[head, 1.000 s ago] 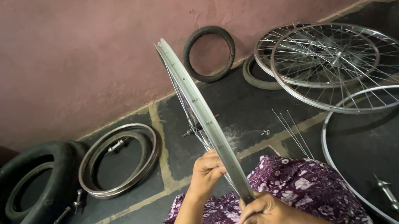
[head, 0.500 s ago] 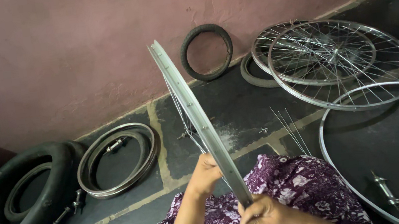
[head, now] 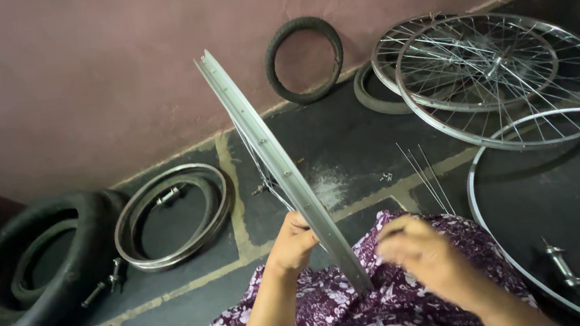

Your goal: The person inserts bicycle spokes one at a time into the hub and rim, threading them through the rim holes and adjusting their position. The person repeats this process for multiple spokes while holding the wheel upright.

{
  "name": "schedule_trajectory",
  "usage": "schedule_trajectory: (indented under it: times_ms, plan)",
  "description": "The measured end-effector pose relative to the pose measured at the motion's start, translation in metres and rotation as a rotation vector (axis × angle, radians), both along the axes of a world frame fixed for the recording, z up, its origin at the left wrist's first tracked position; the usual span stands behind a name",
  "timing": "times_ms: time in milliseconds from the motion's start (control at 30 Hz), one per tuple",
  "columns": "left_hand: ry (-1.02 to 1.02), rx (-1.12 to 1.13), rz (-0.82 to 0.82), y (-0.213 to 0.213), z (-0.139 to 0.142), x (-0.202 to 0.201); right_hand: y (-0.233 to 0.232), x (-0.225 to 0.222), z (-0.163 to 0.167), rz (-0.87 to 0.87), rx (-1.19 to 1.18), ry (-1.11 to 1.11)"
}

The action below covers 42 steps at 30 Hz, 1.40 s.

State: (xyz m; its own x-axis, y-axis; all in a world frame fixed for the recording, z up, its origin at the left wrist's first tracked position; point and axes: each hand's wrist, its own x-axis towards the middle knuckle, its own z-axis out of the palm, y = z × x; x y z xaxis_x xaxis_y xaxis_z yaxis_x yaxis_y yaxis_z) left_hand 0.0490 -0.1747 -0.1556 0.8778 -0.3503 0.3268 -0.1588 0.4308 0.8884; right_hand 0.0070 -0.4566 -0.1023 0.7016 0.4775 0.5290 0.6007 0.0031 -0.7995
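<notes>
At far left a black tyre lies on the stone floor with a smaller one nested inside it, an axle just beside it, and a stack of bare rims next along. The left hand curls its fingers against the near side of the rim, which stands on edge, tilted, its lower end resting on the floral lap and its top reaching toward the pink wall. A few spokes hang from it behind the hand. The right hand is blurred just right of the rim, fingers loosely bent; whether they pinch anything cannot be told. Loose spokes stick up behind it. A small tyre leans on the wall, and spoked wheels lie stacked at right, above a bare hoop and a hub.
</notes>
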Motion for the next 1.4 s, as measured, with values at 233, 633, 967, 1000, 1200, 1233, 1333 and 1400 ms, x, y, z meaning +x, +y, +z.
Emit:
schedule_trajectory:
  times_ms: [233, 633, 967, 1000, 1200, 1233, 1333, 1400]
  plan:
    - [-0.039, 0.045, 0.051, -0.009, 0.011, -0.001, 0.029, -0.012, 0.047, -0.361, 0.077, -0.390]
    - [-0.060, 0.015, 0.046, -0.008, 0.005, -0.003, 0.071, -0.013, 0.042, -0.429, -0.042, -0.724]
    - [-0.071, 0.002, 0.084, -0.014, 0.006, -0.003, 0.076, -0.011, 0.038, -0.459, -0.051, -0.866]
    - [-0.063, -0.016, 0.087, -0.015, 0.006, -0.003, 0.077, -0.010, 0.038, -0.458, -0.037, -0.855]
    - [-0.054, -0.015, 0.112, -0.017, 0.010, -0.005, 0.077, -0.008, 0.041, -0.454, -0.023, -0.846]
    - [-0.053, -0.014, 0.110, -0.017, 0.010, -0.005, 0.077, -0.008, 0.042, -0.448, -0.027, -0.847]
    - [-0.057, -0.031, 0.106, -0.017, 0.009, -0.005, 0.076, -0.009, 0.044, -0.460, -0.075, -0.922]
    - [-0.034, -0.036, 0.120, -0.017, 0.007, -0.005, 0.076, -0.008, 0.044, -0.475, -0.097, -0.963]
